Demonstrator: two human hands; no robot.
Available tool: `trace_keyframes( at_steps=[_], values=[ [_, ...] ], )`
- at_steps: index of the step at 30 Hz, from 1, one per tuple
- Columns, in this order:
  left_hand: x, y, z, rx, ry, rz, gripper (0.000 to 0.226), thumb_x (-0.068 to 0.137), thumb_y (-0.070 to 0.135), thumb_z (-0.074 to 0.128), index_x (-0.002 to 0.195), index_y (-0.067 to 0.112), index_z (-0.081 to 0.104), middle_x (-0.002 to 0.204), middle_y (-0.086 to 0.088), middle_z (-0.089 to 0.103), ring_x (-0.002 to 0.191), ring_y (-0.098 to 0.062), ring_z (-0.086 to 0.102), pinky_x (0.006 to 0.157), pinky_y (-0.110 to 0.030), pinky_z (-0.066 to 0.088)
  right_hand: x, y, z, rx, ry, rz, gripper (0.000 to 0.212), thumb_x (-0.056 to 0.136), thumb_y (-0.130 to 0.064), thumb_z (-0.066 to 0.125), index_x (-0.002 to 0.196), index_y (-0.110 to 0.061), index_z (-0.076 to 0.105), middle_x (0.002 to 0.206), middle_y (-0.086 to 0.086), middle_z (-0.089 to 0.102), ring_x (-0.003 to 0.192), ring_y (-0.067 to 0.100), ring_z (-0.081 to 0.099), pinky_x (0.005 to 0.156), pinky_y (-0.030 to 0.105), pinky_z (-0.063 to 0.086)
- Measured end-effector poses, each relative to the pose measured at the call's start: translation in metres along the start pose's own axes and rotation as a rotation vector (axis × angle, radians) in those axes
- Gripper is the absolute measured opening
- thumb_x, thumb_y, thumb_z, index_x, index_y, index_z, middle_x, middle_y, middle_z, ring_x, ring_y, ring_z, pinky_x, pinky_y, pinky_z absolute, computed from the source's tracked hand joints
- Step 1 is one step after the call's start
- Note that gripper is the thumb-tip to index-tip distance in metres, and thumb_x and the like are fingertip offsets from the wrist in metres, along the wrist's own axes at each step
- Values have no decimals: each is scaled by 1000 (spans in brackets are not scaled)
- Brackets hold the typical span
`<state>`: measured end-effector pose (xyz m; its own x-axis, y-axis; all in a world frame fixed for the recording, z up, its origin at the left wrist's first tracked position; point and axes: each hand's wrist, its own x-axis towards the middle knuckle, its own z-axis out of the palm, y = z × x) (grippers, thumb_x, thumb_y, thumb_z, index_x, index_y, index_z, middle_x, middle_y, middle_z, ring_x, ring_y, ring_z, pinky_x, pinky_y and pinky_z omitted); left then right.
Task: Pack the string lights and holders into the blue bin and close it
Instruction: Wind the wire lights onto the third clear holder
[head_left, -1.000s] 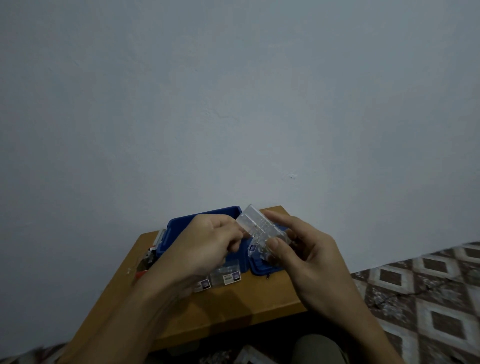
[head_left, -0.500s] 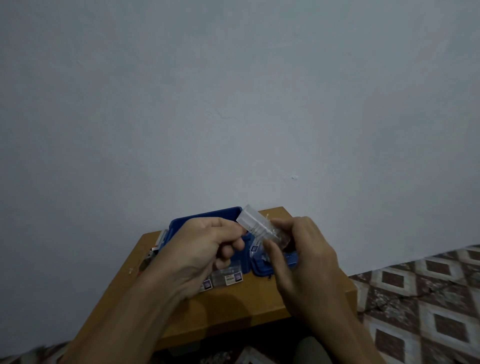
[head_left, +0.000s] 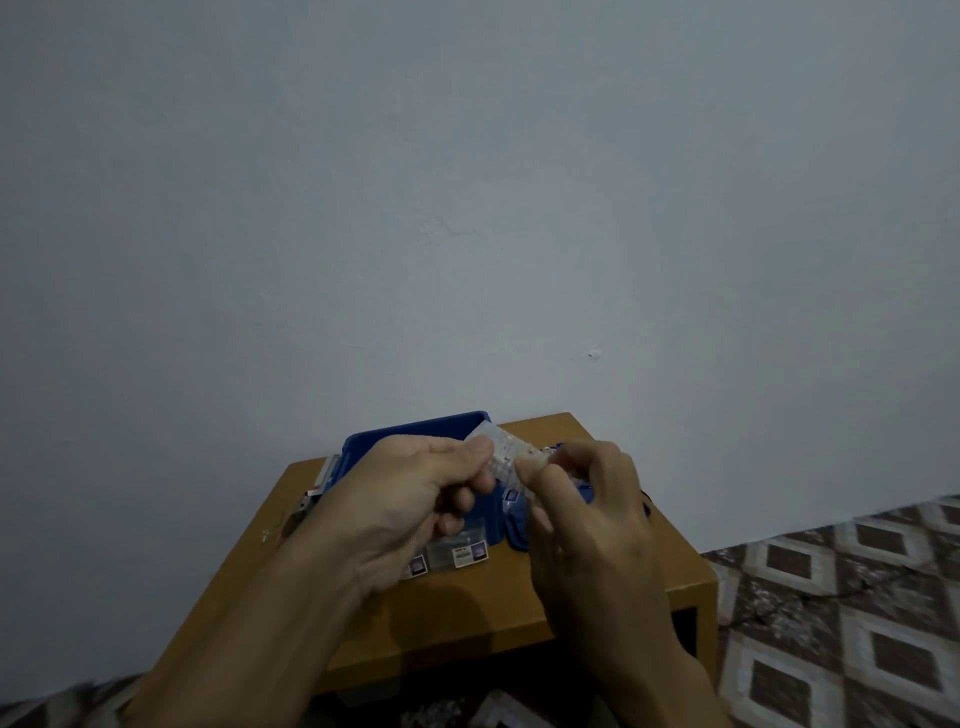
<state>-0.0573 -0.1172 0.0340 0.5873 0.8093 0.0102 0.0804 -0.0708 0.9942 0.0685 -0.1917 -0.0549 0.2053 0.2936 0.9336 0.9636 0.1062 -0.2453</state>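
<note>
Our left hand (head_left: 415, 493) and right hand (head_left: 587, 512) pinch a clear plastic holder (head_left: 503, 453) over the blue plastic bin (head_left: 405, 432), likely for packing.

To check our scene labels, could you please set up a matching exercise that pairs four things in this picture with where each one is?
Things:
1. clear holder
2. blue bin
3. labelled packets
4. patterned tiles

Places:
A. on the floor, right of the table
B. pinched between the left hand and right hand
C. on the far side of the table, behind the hands
D. on the table, just below the left hand

Pairs: 1-B, 2-C, 3-D, 4-A
</note>
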Motion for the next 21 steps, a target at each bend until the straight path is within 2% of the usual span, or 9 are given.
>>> trace_keyframes(
  at_steps=[2,4,6,9,11,14,17,21],
  values=[
    [0,-1,-3,142,17,58,25,98,22,60,80,6,70,64,1,61,54,-6,50,49,-20,41,1,-1,0,84,-82,26,43,80,-8,78,111,-26,54,112,1,52,99,12,52,71,13,42],
    [-2,0,-9,335,37,170,21,99,22,57,91,11,73,68,3,63,58,-4,53,53,-17,42,5,-3,-5,297,-176,163,30,85,-25,74,107,-32,55,110,-14,48,100,3,53,72,8,45],
    [-5,2,-15,502,-15,290,19,100,23,55,101,18,73,71,7,66,62,0,56,57,-13,44,8,-3,-10,531,-192,355,20,88,-42,65,106,-36,58,107,-19,54,101,3,58,78,15,50],
    [-7,3,-19,682,-162,381,20,100,26,54,111,27,71,88,3,71,82,-10,66,72,-24,53,12,4,-13,765,-301,578,32,90,-62,56,112,-39,63,111,-13,66,102,7,65,83,37,59],
    [-8,2,-18,749,-195,403,19,100,28,55,111,30,70,94,1,72,89,-15,67,78,-29,56,13,7,-15,838,-425,605,30,93,-54,56,112,-34,67,107,-6,72,101,11,68,87,44,59],
    [-9,0,-15,769,-189,393,16,99,26,57,104,30,71,83,4,71,77,-9,66,68,-20,53,15,10,-22,811,-465,598,19,93,-37,61,107,-29,72,99,-8,75,95,7,69,84,34,59],
    [-8,-3,-12,587,-140,297,21,96,15,62,111,27,70,78,3,74,65,-5,66,61,-14,50,14,12,-22,792,-462,595,12,92,-29,65,103,-28,72,95,-9,74,90,5,68,80,30,59],
    [-6,-8,-6,383,-41,199,13,93,11,65,103,16,72,79,-7,76,64,-12,68,59,-21,54,11,10,-13,710,-377,578,9,92,-25,68,99,-29,69,92,-14,71,90,5,66,80,30,58]
  ],
)
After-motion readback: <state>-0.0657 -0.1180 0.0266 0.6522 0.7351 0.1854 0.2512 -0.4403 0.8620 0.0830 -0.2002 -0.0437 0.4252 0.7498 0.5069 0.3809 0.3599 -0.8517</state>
